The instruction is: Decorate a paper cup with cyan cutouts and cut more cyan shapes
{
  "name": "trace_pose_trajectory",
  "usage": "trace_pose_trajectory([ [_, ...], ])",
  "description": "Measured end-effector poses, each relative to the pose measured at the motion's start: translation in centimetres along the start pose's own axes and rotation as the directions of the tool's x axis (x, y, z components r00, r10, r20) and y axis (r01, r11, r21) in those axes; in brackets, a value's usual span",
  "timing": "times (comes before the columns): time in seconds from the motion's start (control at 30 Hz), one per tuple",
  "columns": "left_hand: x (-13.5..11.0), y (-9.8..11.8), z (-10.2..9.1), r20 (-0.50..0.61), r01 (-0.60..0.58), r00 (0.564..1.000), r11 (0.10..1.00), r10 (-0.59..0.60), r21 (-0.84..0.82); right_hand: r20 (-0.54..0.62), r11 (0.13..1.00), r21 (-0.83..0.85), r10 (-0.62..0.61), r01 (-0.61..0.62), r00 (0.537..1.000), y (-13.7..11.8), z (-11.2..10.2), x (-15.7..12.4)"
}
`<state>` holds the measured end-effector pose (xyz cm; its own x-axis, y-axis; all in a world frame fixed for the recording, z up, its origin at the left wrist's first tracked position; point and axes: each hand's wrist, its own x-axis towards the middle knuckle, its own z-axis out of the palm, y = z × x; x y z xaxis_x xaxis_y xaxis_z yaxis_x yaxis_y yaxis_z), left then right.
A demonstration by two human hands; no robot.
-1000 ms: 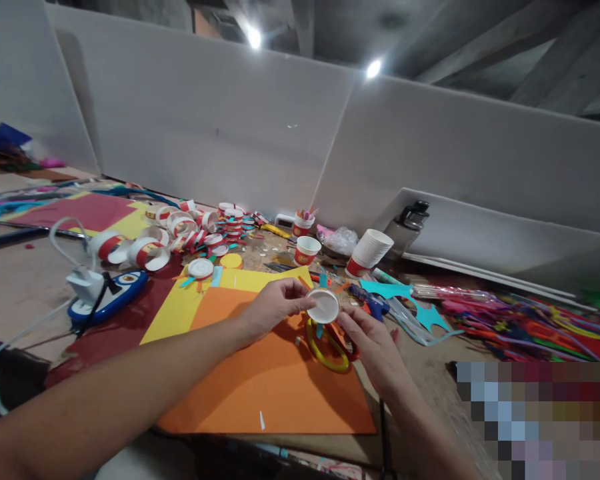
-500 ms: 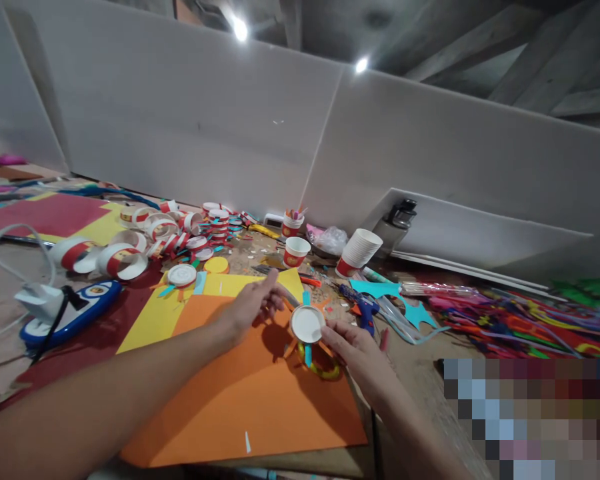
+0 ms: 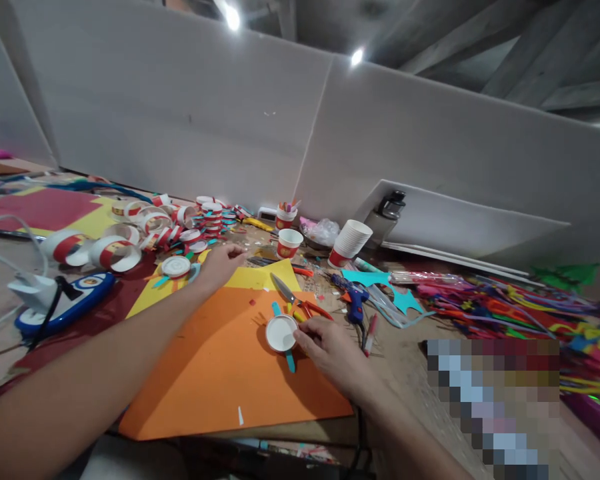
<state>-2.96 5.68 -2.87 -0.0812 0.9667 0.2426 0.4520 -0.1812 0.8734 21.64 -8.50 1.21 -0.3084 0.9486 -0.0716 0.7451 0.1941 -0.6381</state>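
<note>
My right hand (image 3: 325, 343) pinches the rim of a round white paper-cup bottom (image 3: 281, 333) between thumb and fingers, above an orange sheet (image 3: 220, 373). Turquoise and orange strips stick out around it like short legs. Just behind it lie scissors (image 3: 286, 291) with red-orange handles, blades pointing away. My left hand (image 3: 221, 268) is over the yellow sheet (image 3: 250, 280), fingers loosely apart, with nothing visible in them. A similar white cup bottom with strips (image 3: 175, 267) lies to its left. A yellow round piece is mostly hidden behind the left hand.
Cut red-and-white cup rings (image 3: 115, 253) are heaped at the left, near a blue-and-white power strip (image 3: 65, 307). Behind stand a paper cup (image 3: 289, 244) and a cup stack (image 3: 350, 241). A blue glue gun (image 3: 356, 305) and colourful pipe cleaners (image 3: 505, 313) lie right.
My left hand has moved left and away from the cup bottom. My right hand has carried the cup bottom slightly left, uncovering the scissors. The view has shifted a little.
</note>
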Motion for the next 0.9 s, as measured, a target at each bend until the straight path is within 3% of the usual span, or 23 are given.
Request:
trace_pose_trajectory([
  [0.2, -1.0, 0.9, 0.7, 0.051, -0.036, 0.998, 0.996, 0.031, 0.084, -0.038, 1.0, 0.005, 0.013, -0.013, 0.999, -0.1, 0.4, 0.1],
  [0.37, -1.4, 1.4, 0.5, 0.064, -0.048, 0.997, 0.997, 0.044, 0.062, -0.056, 0.939, 0.336, 0.1, -0.075, 0.993, -0.6, -0.5, 0.4],
  [0.43, -1.5, 1.3, 0.5, 0.087, -0.077, 0.994, 0.996, 0.072, 0.053, -0.051, 0.914, 0.394, 0.125, -0.095, 0.991, -0.8, -0.3, 0.6],
  [0.63, -1.1, 0.5, 0.4, 0.093, -0.076, 0.993, 0.996, 0.072, 0.044, 0.026, 0.974, 0.201, 0.103, -0.107, 0.994, -2.2, 2.0, 0.2],
  [0.77, -1.1, 0.4, 0.3, 0.121, -0.109, 0.988, 0.991, 0.1, 0.073, -0.027, 0.995, -0.048, 0.086, -0.087, 0.996, -3.5, 2.6, -0.1],
  [0.9, -1.3, 0.6, 0.4, 0.164, -0.151, 0.977, 0.986, 0.138, 0.071, -0.081, 0.991, -0.115, 0.066, -0.075, 0.995, -3.8, 2.5, -0.4],
])
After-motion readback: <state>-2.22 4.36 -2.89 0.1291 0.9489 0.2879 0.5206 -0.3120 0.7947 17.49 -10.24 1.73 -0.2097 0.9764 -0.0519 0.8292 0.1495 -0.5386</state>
